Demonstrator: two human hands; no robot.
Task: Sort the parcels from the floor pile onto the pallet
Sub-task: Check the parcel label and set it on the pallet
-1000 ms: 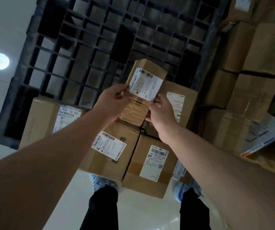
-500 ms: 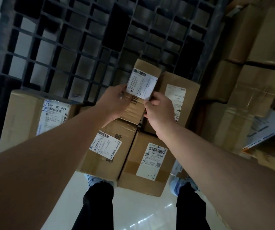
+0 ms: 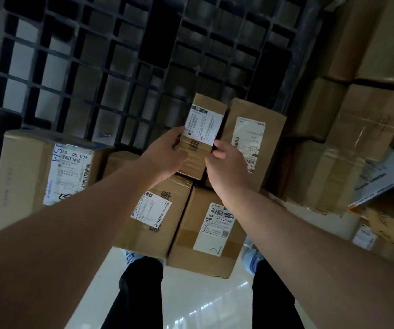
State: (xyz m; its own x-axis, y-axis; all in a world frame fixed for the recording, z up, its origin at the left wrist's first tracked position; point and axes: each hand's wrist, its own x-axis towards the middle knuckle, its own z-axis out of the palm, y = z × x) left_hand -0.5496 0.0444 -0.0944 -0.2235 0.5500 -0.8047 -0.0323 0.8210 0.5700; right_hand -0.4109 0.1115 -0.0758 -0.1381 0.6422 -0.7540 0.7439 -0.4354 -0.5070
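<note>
1. both hands gripped one small parcel (image 3: 204, 129): the left hand (image 3: 167, 155) curled round its left edge, thumb on top near the label, and the right hand (image 3: 226, 165) curled round its right edge.
2. that small parcel was a narrow brown carton with a white shipping label (image 3: 203, 125) facing up, held over the near edge of the black plastic pallet (image 3: 101, 67), just left of a taller carton (image 3: 250, 143) and touching or almost touching it; which of the two could not be told.
3. on the pallet's near edge sat a row of cartons: a large box at the left (image 3: 36, 169) with a label reading "d5 009", a middle box (image 3: 153, 214) under the left wrist, and a near box (image 3: 207, 236) labelled "159-159-l02-540" with taped seams.
4. the far part of the pallet showed only its open grid, pale floor visible through the holes.
5. to the right stood the floor pile (image 3: 348, 143) of brown cartons, stacked and leaning, with a white-and-orange mailer (image 3: 383, 184) lying on it.
6. at the near bottom, dark trouser legs (image 3: 141, 293) and pale shoes (image 3: 250, 260) stood on glossy white floor (image 3: 203, 302).
</note>
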